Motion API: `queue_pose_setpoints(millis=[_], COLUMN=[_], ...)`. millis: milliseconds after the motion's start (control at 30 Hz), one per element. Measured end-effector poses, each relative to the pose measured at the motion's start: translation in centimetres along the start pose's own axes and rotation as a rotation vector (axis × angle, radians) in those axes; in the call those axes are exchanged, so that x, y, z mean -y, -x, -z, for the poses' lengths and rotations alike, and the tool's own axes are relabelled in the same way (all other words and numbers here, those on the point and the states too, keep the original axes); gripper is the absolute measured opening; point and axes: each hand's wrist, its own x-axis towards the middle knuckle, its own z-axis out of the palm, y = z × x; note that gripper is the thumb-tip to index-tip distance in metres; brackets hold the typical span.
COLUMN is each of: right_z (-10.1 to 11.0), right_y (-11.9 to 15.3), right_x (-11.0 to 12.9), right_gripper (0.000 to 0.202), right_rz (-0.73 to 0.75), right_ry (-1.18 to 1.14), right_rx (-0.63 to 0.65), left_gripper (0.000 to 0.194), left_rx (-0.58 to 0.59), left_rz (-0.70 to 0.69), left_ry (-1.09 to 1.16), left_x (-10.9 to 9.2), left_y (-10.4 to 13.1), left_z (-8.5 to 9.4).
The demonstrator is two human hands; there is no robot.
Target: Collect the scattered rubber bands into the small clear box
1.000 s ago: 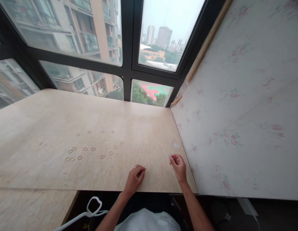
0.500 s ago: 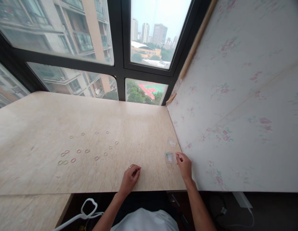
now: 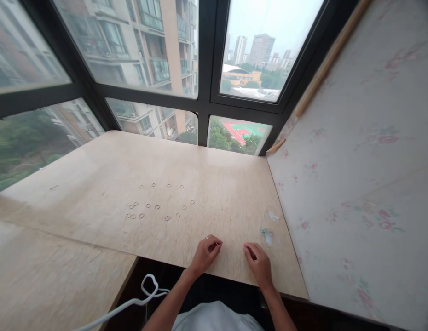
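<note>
The pale counter (image 3: pixel 214 184) with marble pattern lies in front of the person, below a window with dark frame (image 3: pixel 204 105), and on the right it meets a wall with flower paper (image 3: pixel 355 161). At the near edge are two bare hands. The left hand (image 3: pixel 205 255) has the thumb and the fingertips pressed together, and one finger wears a ring band (image 3: pixel 209 236). The right hand (image 3: pixel 259 264) is a little apart from it, also with thumb and fingertip together. I cannot tell if some small thing is between the fingers of either hand. Just beyond the right hand lies a clear plastic bag (image 3: pixel 268 237) with something green and white in it; a smaller clear wrapper (image 3: pixel 273 216) is behind, near the wall. Fifteen thin small hoops (image 3: pixel 157 207) lie flat on the left part of the counter, in loose rows.
</note>
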Motion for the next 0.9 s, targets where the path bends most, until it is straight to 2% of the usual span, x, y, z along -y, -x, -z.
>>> queue_pose_setpoints(millis=[67, 133, 200, 300, 400, 467, 600, 767, 900], right_z=[0.0, 0.0, 0.1, 0.1, 0.1, 0.1, 0.1, 0.0, 0.0], right_y=[-0.1, -0.2, -0.2, -0.1, 0.0, 0.0, 0.0, 0.0, 0.0], right_x=[-0.3, -0.7, -0.9, -0.9, -0.9, -0.8, -0.9, -1.1, -1.1], right_gripper=[0.025, 0.026, 0.026, 0.027, 0.028, 0.029, 0.031, 0.031, 0.029], right_rz=[-0.01, -0.003, 0.008, 0.016, 0.013, 0.012, 0.021, 0.033, 0.039], right_ry=[-0.004, -0.011, -0.007, 0.003, 0.007, 0.013, 0.034, 0.039, 0.045], right_rx=[-0.032, -0.043, -0.043, -0.04, -0.038, -0.036, -0.035, -0.028, -0.03], left_gripper=[0.017, 0.018, 0.018, 0.021, 0.03, 0.029, 0.02, 0.019, 0.019], left_rx=[-0.039, -0.132, -0.26, -0.412, -0.479, -0.447, -0.346, -0.317, -0.277], left_rz=[0.048, 0.071, 0.076, 0.148, 0.335, 0.394, 0.345, 0.282, 0.26], left_ry=[0.023, -0.006, -0.103, -0.39, -0.675, -0.759, -0.765, -0.867, -0.923], left_x=[0.4, 1.0, 1.7, 2.7, 3.6, 4.1, 4.7, 5.2, 5.5], left_y=[-0.3, -0.6, -0.9, -1.0, -0.9, -0.9, -1.3, -2.0, -2.2], left_z=[1.1, 3.1, 5.9, 10.7, 14.7, 16.3, 16.8, 16.0, 16.0])
